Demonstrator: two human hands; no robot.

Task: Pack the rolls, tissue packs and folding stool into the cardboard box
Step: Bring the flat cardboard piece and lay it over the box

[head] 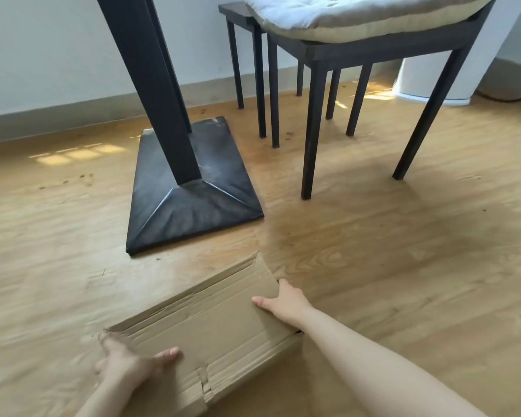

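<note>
On a wooden floor (pixel 373 236) near a table base (pixel 190 188), the cardboard box (pixel 205 323) lies closed (flaps down); left hand (pixel 127 359) and right hand (pixel 283 302) clasp its opposite ends, probably to steady or move it.

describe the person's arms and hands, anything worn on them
Both forearms are bare as far as the frame shows: no sleeves, watch, bracelets or gloves. The left hand and right hand show no rings, and the visible nails are short and unpainted.

Head view, angled down, floor (pixel 403 266) close.
</note>
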